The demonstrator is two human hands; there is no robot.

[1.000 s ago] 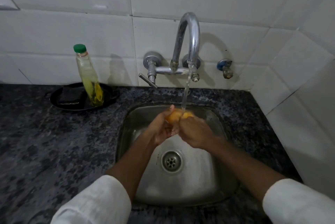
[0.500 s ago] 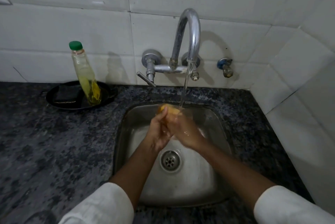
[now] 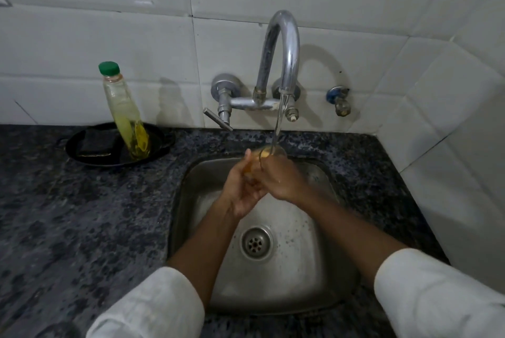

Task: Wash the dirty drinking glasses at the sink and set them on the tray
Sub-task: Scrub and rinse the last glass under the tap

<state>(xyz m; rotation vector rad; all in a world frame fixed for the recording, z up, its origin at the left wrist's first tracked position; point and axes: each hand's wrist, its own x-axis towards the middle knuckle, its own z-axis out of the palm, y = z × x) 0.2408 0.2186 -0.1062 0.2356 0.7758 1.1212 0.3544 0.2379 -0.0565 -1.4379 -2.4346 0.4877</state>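
Over the back of the steel sink [image 3: 322, 277] I hold a clear drinking glass [image 3: 269, 152], its rim up under the running stream from the chrome tap [image 3: 284, 45]. My left hand [image 3: 240, 187] wraps the glass from the left, where an orange-yellow patch shows between the fingers; I cannot tell what it is. My right hand [image 3: 281, 179] grips it from the right. Most of the glass is hidden behind my fingers.
A black tray [image 3: 90, 158] at the back left of the dark granite counter [image 3: 82, 228] carries a dark scrub pad [image 3: 95, 143] and a green-capped bottle of yellow liquid soap [image 3: 124, 116]. A small wall valve [image 3: 338, 100] sits right of the tap. White tiled walls close the back and right.
My hands have shifted slightly back and left under the stream and turned the glass so its open rim now shows at the top. The camera view dipped a little.
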